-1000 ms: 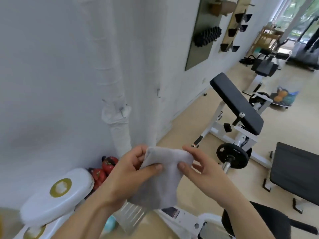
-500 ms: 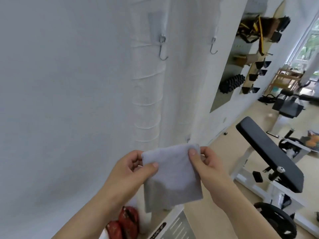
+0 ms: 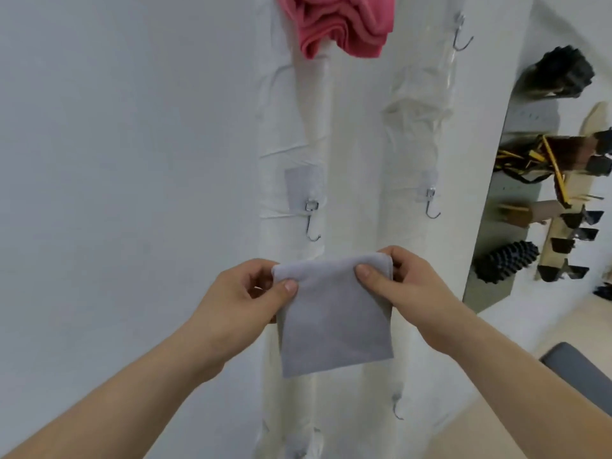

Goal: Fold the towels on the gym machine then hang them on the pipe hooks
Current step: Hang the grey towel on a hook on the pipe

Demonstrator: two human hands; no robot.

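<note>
Left hand (image 3: 241,304) pinches grey towel (image 3: 334,316) top-left corner, thumb over curled fingers; right hand (image 3: 405,289) pinches top-right; towel folded, hanging flat, centre frame, below hook (image 3: 311,221)

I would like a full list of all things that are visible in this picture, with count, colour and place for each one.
grey towel: one, grey, folded, held up before the pipes, centre
pink towel: one, pink, bunched at the top, over the left pipe
wrapped pipes: two, white, upright along the wall, centre
metal hooks: four plainly seen, silver, on the pipes
spiky roller: one, black, on the wall panel, right
wooden rack: one, pale wood with black holders, far right
pad: one, grey, lower right corner
left hand: one, pinches the grey towel's top left corner
right hand: one, pinches its top right corner
</note>
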